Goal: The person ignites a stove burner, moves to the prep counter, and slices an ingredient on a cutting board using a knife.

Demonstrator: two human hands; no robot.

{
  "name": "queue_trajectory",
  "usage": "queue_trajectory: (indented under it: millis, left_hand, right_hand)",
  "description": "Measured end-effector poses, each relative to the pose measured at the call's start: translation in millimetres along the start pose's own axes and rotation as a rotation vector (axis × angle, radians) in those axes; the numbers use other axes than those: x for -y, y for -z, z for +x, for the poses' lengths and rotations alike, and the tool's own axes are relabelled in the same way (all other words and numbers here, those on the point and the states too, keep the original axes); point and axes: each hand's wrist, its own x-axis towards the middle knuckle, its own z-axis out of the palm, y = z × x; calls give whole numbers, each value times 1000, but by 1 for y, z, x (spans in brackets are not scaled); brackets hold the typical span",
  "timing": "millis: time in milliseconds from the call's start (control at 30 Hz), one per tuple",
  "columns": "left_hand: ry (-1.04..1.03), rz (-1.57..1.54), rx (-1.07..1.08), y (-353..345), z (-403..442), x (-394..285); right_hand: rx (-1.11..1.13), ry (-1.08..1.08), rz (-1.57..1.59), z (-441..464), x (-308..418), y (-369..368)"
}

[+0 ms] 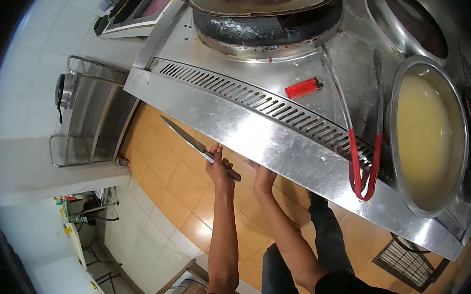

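The left hand (pixel 220 169) is closed around the dark handle of a knife (pixel 186 136), whose long, pointed metal blade slants away over the tan floor tiles (pixel 170 183), just off the edge of the counter (pixel 211 108). The right hand (pixel 264 179) is bent near that same edge; its fingers are partly hidden, so one cannot tell how far open it is or whether it grips anything. The counter is shiny, scuffed steel with a slotted strip. On it lie a red lighter (pixel 303 88), tongs (pixel 366 172) with red grips and an oval metal bowl (pixel 426 136) of smooth yellowish liquid.
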Motion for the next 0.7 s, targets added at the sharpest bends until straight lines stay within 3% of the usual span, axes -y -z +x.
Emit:
queue_trajectory:
  millis: [67,167,700]
  left_hand:
    - [-6,18,22,0,-3,1]
    - [-8,26,66,-7,-9,1]
    - [32,-30,53,-10,-21,0]
  right_hand:
    - [181,102,-242,4,-4,18]
    - [144,1,-224,-3,14,11]
    - [216,49,-307,-9,28,7]
